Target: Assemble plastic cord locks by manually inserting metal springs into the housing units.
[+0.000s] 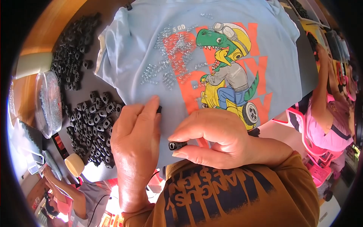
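Observation:
My right hand is closed in a pinch. Between its thumb and forefinger sits a small black plastic clip piece, a curved silver wire showing at its end. Over the shirt's lower left part is my left hand, fingers pointing forward and held together. A bit of another black clip piece peeks out by its forefinger and thumb; the rest is hidden. Under both hands lies a light blue T-shirt with a dinosaur print. Many tiny silver wire pieces are scattered over it.
Left of the shirt, black toothed clip pieces lie in a near heap and a far heap. A clear round tub holds more silver pieces. Other people sit at the right and lower left, beside pink chairs at the right.

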### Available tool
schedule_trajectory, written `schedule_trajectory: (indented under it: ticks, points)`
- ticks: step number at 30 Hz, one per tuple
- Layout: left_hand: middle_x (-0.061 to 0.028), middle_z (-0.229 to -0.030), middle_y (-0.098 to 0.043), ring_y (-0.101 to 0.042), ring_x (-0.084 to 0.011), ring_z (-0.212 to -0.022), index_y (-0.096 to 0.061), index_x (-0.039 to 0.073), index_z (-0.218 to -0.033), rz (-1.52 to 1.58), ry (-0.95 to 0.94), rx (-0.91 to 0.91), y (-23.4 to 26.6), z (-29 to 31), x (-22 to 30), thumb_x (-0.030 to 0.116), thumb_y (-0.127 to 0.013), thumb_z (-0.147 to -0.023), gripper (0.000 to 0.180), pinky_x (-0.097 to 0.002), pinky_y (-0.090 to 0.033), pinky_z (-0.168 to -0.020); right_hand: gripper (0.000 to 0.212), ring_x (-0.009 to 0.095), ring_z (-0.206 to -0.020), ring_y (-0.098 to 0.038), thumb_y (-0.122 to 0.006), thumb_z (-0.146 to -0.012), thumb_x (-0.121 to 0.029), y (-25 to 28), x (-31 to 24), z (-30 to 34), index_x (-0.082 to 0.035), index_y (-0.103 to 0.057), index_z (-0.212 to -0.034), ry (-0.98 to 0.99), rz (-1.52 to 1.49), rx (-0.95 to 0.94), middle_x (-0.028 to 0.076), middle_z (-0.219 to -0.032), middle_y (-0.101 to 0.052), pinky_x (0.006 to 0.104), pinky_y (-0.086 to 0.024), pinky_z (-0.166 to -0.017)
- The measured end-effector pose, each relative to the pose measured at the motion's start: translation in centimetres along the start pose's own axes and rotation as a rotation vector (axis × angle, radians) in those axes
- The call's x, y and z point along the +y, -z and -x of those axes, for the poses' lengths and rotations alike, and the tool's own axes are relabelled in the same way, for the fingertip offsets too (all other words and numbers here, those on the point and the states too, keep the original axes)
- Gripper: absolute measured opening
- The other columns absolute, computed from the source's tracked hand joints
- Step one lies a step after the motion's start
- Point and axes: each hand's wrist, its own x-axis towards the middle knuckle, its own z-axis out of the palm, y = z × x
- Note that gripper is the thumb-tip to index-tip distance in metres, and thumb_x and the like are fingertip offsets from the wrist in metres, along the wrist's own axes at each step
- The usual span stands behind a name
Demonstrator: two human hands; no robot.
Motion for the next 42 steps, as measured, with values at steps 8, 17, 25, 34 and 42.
schedule_trajectory:
  ticks: [8, 17, 25, 34, 42]
  points:
    - [-0.0104, -0.087, -0.058, -0.057, -0.0234, -0.071, -0.062, 0.0, -0.094, 0.129, -0.007, 0.0, 0.5, 0.0, -0.2, -0.009, -0.066, -0.072, 0.024, -0.0317, -0.046, -0.062, 0.027, 0.018, -0.068, -0.061, -0.074, -0.074, -0.001, 0.0, -0.1, -0.1, 0.0, -0.064, -0.099, 0.004, -0.015, 0.003, 0.009, -0.087, -0.067, 0.0264, -0.04, -0.046]
    - [-0.0054, -0.089, -0.057, -0.051, -0.0067, -0.073, -0.059, -0.005, -0.095, 1.201, 0.465, -0.156, 3.3, 1.7, 0.6, -0.007, -0.062, -0.08, 0.016, -0.0176, -0.039, -0.062, 0.023, 0.018, -0.066, -0.06, -0.075, -0.075, -0.003, 0.1, -0.3, -0.2, -0.001, -0.065, -0.096, -0.019, -0.016, -0.022, 0.007, -0.085, -0.067, 0.0277, -0.04, -0.048]
    - [-0.0053, -0.088, -0.056, -0.053, -0.008, -0.076, -0.06, -0.005, -0.095, 1.142, 0.546, -0.272, 3.9, 1.5, 0.7, -0.007, -0.061, -0.082, 0.014, -0.0188, -0.041, -0.066, 0.022, 0.022, -0.067, -0.061, -0.075, -0.073, -0.002, -0.3, 0.2, -0.1, -0.001, -0.064, -0.093, 0.069, 0.039, -0.001, 0.007, -0.082, -0.066, 0.0309, -0.045, -0.055]
    - [-0.0102, -0.086, -0.059, -0.058, -0.0126, -0.068, -0.062, -0.006, -0.094, 0.907, 0.514, -0.37, 4.9, 0.4, 1.5, -0.009, -0.06, -0.081, 0.013, -0.0214, -0.046, -0.058, 0.021, 0.023, -0.065, -0.061, -0.075, -0.072, -0.002, -0.5, 0.4, 0.1, -0.002, -0.064, -0.09, 0.063, 0.022, 0.027, 0.008, -0.078, -0.065, 0.0321, -0.045, -0.054]
    - [-0.0142, -0.077, -0.058, -0.058, -0.0256, -0.063, -0.061, -0.004, -0.094, 0.334, -0.092, -0.232, 3.8, 0.7, 1.7, -0.01, -0.065, -0.073, 0.022, -0.0295, -0.046, -0.054, 0.021, 0.025, -0.063, -0.06, -0.075, -0.071, -0.003, -0.5, 0.2, 0.3, -0.002, -0.063, -0.089, 0.058, 0.095, 0.049, 0.008, -0.075, -0.063, 0.032, -0.043, -0.052]
